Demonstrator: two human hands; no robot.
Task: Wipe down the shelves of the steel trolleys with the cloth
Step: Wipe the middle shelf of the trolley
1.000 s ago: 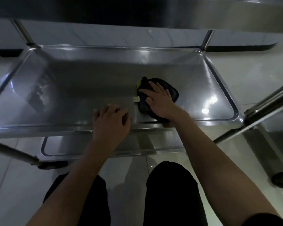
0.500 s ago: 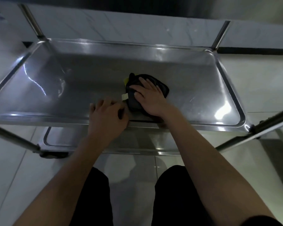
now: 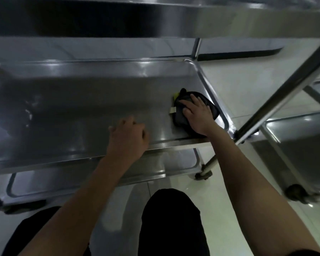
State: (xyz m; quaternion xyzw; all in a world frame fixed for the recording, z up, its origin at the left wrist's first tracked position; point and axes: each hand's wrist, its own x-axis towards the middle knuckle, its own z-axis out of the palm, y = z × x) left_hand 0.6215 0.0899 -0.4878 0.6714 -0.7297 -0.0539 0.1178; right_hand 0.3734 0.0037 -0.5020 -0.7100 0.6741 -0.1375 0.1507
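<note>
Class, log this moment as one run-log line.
right hand: presses cloth | shelf: right end | left hand: on front rim

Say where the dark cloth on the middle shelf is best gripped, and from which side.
Grip the cloth from above, probably at its bunched left part, which shows clear of the right hand pressing on it with flat fingers. It lies flat on the shelf close to the right rim, so a side approach looks blocked there.

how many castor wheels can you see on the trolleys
3. One under the near trolley's right front post, one under the second trolley at far right, one, dark and blurred, at lower left. Others may be hidden.
</note>
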